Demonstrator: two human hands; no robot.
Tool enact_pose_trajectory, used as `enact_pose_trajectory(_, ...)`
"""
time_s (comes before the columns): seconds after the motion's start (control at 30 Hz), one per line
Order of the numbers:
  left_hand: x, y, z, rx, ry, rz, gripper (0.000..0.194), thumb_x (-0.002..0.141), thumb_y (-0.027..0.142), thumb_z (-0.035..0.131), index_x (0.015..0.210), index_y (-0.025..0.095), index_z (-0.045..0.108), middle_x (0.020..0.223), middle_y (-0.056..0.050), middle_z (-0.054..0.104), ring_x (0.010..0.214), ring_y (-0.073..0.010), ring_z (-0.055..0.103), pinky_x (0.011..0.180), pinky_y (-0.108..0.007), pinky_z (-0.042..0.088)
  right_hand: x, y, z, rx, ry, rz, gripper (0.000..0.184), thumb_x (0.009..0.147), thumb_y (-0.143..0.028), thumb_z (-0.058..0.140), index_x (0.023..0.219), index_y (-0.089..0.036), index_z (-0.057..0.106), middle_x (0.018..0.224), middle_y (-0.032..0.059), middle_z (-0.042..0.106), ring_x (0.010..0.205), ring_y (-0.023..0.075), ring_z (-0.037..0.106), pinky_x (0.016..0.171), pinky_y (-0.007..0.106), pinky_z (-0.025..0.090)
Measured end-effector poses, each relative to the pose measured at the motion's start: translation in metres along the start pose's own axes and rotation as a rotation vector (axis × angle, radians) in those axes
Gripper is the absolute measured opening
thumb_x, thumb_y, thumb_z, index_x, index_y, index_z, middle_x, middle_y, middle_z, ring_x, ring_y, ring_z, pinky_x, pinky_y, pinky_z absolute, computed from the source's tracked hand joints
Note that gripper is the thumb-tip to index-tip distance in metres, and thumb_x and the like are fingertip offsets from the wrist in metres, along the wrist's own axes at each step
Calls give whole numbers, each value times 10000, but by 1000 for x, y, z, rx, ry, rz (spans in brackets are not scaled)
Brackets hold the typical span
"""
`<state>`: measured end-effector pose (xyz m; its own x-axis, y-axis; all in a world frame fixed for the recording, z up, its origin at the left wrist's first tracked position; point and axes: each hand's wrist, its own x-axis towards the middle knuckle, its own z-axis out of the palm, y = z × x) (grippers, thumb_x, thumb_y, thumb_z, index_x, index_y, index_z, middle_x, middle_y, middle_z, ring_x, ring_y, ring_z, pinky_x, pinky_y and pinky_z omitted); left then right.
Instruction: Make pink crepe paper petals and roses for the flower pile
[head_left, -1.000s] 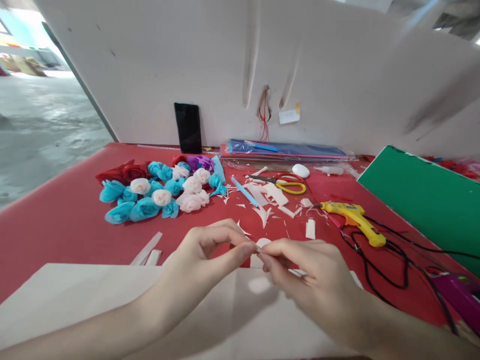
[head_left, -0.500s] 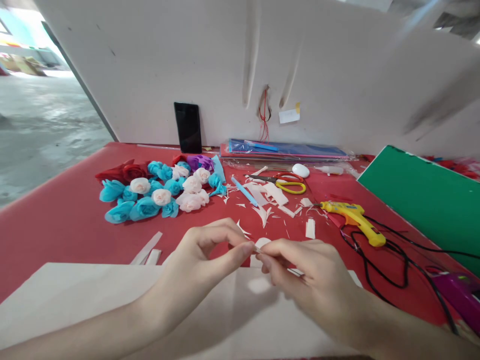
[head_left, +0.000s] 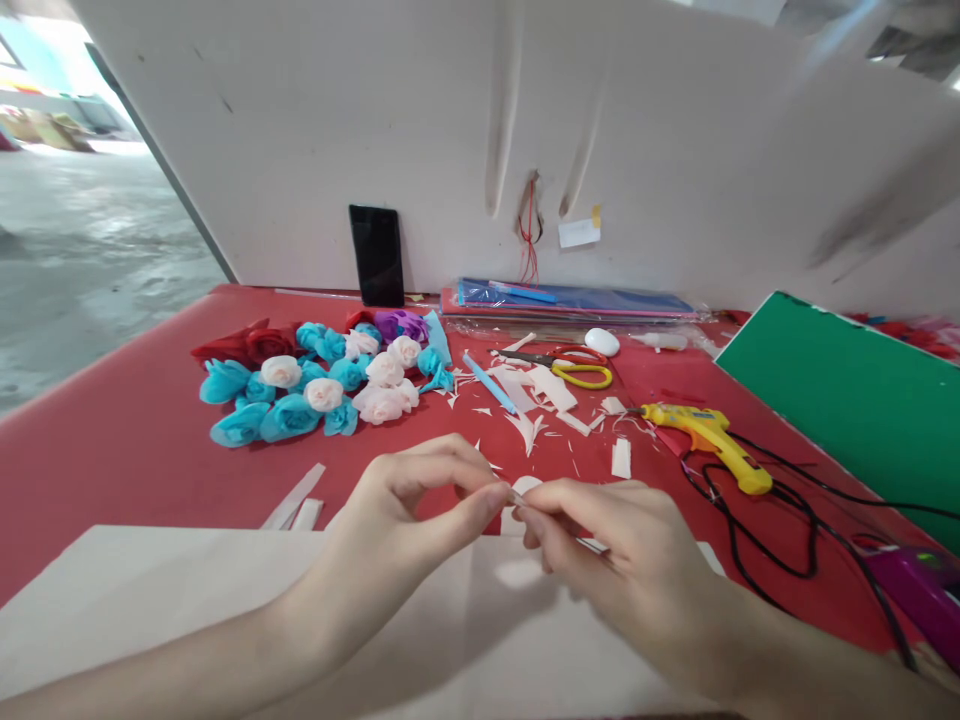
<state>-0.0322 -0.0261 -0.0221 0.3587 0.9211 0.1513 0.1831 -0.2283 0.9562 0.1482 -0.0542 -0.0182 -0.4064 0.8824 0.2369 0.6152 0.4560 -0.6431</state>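
Close together in the middle of the head view, my left hand (head_left: 431, 510) and my right hand (head_left: 611, 530) pinch a small strip of pale paper (head_left: 517, 496) between their fingertips. Most of the strip is hidden by the fingers. Both hands are above the front edge of a large cream sheet (head_left: 202, 590). Just behind the fingertips a pale, round-ended paper piece (head_left: 527, 484) is partly covered. White paper scraps (head_left: 551, 388) lie scattered beyond the hands, with scissors (head_left: 577, 368) and a light blue stick-like tool (head_left: 490, 382) among them.
Blue, white, red and purple paper flowers (head_left: 292, 415) are grouped at the left. On the right are a yellow glue gun (head_left: 709, 440) with looping black cords (head_left: 806, 570), a green board (head_left: 847, 390) and a purple tool (head_left: 919, 590). A phone (head_left: 376, 256) leans on the back wall.
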Motion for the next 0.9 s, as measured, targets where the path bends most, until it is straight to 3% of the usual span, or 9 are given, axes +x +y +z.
enact_pose_trajectory(0.37,-2,0,0,-97,-25,-8,215,822,243,620,639,266,730,668,46,597,610,-74,538,585,-128,438,-3,2,0,69,22,47,215,911,-266,489,729,-197,583,631,-40,652,536,65,604,481,127,422)
enact_pose_trajectory(0.67,-6,-2,-1,-130,-53,44,168,823,237,631,690,276,725,704,56,606,647,-72,585,600,-132,452,-2,1,1,423,-75,163,254,928,-326,488,737,-196,593,603,-64,618,505,20,596,492,63,447)
enact_pose_trajectory(0.77,-6,-3,0,-109,-3,104,176,806,206,647,659,280,713,671,73,603,621,-55,559,584,-113,440,-4,0,0,359,-55,106,229,927,-294,492,745,-205,599,592,-71,611,502,23,592,481,67,436)
enact_pose_trajectory(0.9,-7,-4,2,-115,25,167,178,798,169,648,669,280,697,667,88,603,628,-47,548,603,-102,436,-6,-3,-1,60,53,-97,193,923,-237,485,782,-201,613,588,-57,628,526,58,597,515,130,430)
